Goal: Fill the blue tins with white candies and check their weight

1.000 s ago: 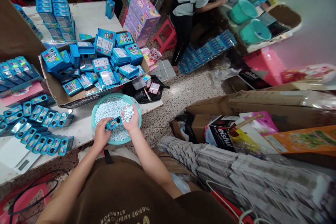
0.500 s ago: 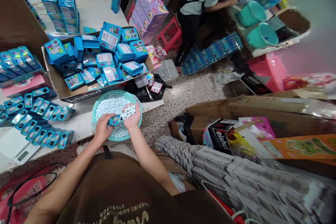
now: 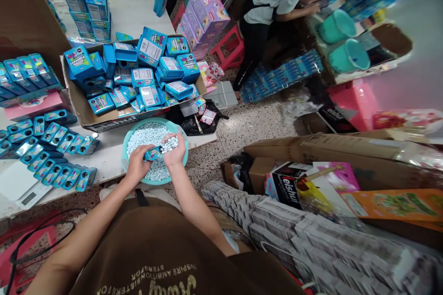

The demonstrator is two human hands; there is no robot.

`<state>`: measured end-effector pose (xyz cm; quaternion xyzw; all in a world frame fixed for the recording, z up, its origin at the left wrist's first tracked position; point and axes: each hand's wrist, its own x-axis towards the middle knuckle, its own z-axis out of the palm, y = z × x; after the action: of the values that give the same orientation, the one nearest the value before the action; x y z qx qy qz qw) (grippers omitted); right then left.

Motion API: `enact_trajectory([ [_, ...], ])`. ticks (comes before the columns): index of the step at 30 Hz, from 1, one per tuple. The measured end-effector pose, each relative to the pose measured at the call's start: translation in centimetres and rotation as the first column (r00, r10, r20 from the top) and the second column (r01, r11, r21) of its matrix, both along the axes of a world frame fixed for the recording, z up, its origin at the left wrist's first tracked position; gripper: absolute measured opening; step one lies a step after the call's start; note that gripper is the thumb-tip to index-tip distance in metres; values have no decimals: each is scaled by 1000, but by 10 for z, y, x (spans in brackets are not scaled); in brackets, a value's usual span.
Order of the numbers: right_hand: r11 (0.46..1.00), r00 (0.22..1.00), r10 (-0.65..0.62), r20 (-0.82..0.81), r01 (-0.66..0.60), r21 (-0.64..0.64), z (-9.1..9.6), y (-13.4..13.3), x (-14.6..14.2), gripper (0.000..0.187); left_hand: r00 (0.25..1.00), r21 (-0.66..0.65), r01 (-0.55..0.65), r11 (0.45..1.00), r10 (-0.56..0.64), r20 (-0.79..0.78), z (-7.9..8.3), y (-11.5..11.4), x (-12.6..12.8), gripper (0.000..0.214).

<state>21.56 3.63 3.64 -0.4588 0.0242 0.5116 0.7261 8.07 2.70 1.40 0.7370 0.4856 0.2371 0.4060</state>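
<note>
My left hand (image 3: 137, 166) grips a small blue candy box (image 3: 152, 152), tilted so that its open end faces right. Against that end, my right hand (image 3: 176, 153) is cupped around a heap of pale candies (image 3: 169, 144). Both hands are over a turquoise basin (image 3: 124, 159) holding many more of the same pale candies (image 3: 143, 134). Left of the basin, blue boxes with round holes (image 3: 62, 176) stand in curved rows on the white table (image 3: 110, 161).
A carton (image 3: 104, 125) full of blue boxes lies behind the basin. A white scale (image 3: 26, 189) stands at the left. Further back are stacked blue boxes (image 3: 85, 7), purple boxes (image 3: 204, 18), a red stool (image 3: 230, 48) and a co-worker (image 3: 273, 0). Stacked grey bundles (image 3: 304, 235) are at right.
The view has shifted slightly, moving the background to the right. The heap in my right hand looks a little smaller, close against the box opening. Both hands keep their hold.
</note>
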Motion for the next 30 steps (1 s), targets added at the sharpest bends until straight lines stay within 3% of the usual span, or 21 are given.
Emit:
enact_trajectory([
  [3,1000,999,22,47,-23,22,-2,0,-1,31,999,54,42,998,-40,-36,3,2,1,55],
  [11,998,986,64,152,-65,4,-5,-3,-4,28,1000,-2,-3,1000,3,18,-6,0,3,48],
  [15,997,954,73,291,-81,13,-6,-4,-6,28,998,-26,-45,999,46,46,-6,-1,5,44],
  [19,998,923,43,383,-58,27,-5,-5,-6,30,999,5,-12,1000,12,46,-4,0,6,47],
  [25,1000,844,-3,537,-10,21,-1,-6,-8,29,991,-127,-82,988,94,90,-5,-3,10,43],
  [30,995,790,41,612,-91,51,3,-11,-8,30,990,-135,-70,988,85,113,0,-6,12,43],
])
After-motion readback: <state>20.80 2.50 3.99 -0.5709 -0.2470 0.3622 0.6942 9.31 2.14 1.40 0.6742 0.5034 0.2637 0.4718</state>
